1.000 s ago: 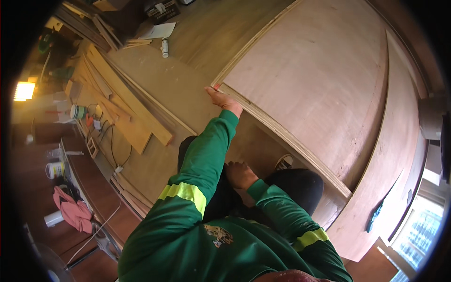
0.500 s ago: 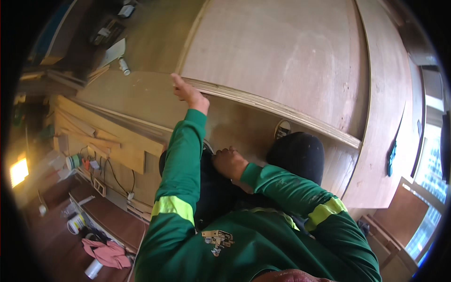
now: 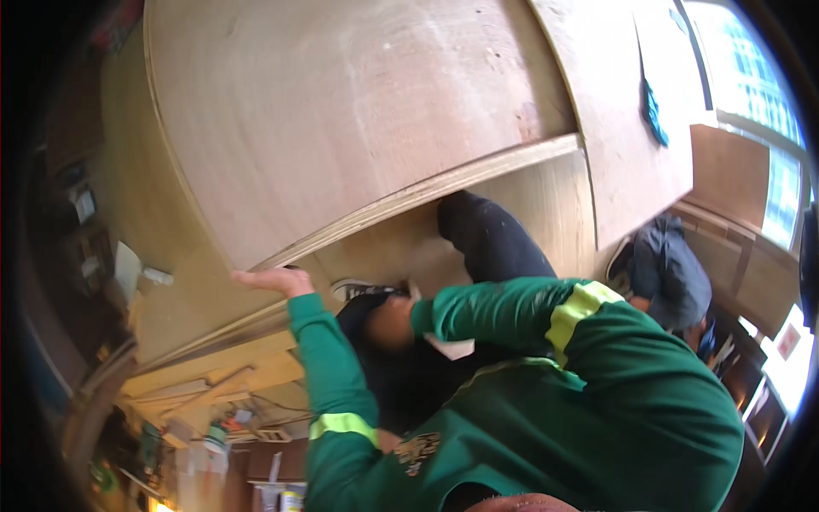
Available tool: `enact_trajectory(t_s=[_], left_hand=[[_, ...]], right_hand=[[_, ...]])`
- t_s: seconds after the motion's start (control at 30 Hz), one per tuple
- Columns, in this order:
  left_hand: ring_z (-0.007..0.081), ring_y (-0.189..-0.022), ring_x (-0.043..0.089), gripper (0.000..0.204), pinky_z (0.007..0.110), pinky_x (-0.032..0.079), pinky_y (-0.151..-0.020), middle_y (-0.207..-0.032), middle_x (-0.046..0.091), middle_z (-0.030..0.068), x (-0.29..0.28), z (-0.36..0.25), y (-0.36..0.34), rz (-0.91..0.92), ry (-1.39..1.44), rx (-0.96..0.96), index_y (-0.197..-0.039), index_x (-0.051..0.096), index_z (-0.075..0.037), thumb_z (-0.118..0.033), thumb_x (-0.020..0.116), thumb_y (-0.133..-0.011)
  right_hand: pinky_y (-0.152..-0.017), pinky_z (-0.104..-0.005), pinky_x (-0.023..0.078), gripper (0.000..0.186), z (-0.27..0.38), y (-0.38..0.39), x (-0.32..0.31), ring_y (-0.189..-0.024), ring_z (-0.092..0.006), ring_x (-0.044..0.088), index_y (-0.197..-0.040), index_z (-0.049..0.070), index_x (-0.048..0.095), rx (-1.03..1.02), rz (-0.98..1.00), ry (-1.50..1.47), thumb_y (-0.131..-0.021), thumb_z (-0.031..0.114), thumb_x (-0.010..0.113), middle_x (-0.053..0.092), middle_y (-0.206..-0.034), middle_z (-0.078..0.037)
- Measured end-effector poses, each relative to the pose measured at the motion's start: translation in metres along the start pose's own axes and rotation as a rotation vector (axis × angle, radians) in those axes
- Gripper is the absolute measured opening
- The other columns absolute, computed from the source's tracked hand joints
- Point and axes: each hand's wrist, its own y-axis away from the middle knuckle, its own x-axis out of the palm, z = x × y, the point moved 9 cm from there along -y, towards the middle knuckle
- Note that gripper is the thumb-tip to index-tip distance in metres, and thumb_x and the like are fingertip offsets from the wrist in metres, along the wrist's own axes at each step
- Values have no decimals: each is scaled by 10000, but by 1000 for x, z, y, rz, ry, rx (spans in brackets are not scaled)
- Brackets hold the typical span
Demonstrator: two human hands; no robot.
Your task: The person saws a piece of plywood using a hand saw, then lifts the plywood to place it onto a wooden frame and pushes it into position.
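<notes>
A large pale plywood panel (image 3: 358, 102) with a layered edge spreads across the upper middle. My left hand (image 3: 273, 280), fingers stretched out flat, supports its near-left corner from beneath. My right hand (image 3: 388, 324) is low by my dark-trousered legs (image 3: 495, 239), too smeared by motion to show its fingers. Beside the panel on the right is a second plywood sheet (image 3: 631, 179), with a small teal item (image 3: 654, 115) against it. A dark shoe (image 3: 358, 290) of mine shows below the panel edge.
Another person's legs (image 3: 678, 282) are at the right, near brown boards (image 3: 729, 175) and a bright window (image 3: 772, 77). Loose yellowish boards (image 3: 213, 367), cords and containers lie at the lower left. A white sheet (image 3: 128, 269) and a small tube (image 3: 158, 277) lie left of my left hand.
My view has swung round, so the panel's near corner and my left hand sit lower and farther left in the picture. The other person's legs have come into view at the right.
</notes>
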Motion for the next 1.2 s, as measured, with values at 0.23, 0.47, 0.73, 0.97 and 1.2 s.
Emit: enact_trajectory(t_s=[0.23, 0.47, 0.73, 0.97, 1.2], left_hand=[[434, -1433, 295, 986, 575, 227, -1147, -1639, 126, 105, -136, -1, 49, 311, -439, -480, -1579, -31, -190, -644, 547, -923], [402, -1293, 463, 889, 598, 375, -1020, -1552, 294, 176, -387, -91, 54, 229, -861, -768, -1551, 174, -167, -609, 594, -904], [369, -1415, 349, 843, 516, 341, -1121, -1599, 238, 157, -405, -218, -8, 220, -857, -846, -1578, 139, -131, -614, 466, -968], [370, -1336, 446, 682, 535, 361, -1077, -1490, 407, 162, -209, -303, -41, 615, -887, -557, -1512, 294, -148, -498, 544, -983], [361, -1307, 471, 638, 518, 388, -1041, -1450, 441, 160, -84, -320, -65, 769, -1032, -457, -1485, 329, -115, -474, 531, -998]], right_hand=[[-929, -451, 503, 323, -39, 117, -60, -1048, -403, 637, -1166, 62, 652, 297, -443, -497, -930, 274, 593, 687, -1091, -200], [-701, -325, 528, 269, -17, 289, -85, -740, -145, 627, -1105, -1, 668, 542, -1282, -805, -958, 204, 576, 678, -792, -93], [-516, -350, 540, 331, -35, 254, 107, -581, -200, 659, -1006, -1, 678, 994, -1046, -1321, -974, 297, 537, 684, -742, -116], [-687, -450, 559, 335, -9, 167, 132, -796, -312, 709, -1030, 16, 709, 865, -491, -696, -879, 307, 639, 731, -933, -178], [-583, -351, 543, 328, -6, 233, -69, -713, -192, 682, -1043, 18, 664, 649, -1243, -1559, -943, 320, 586, 698, -873, -120]])
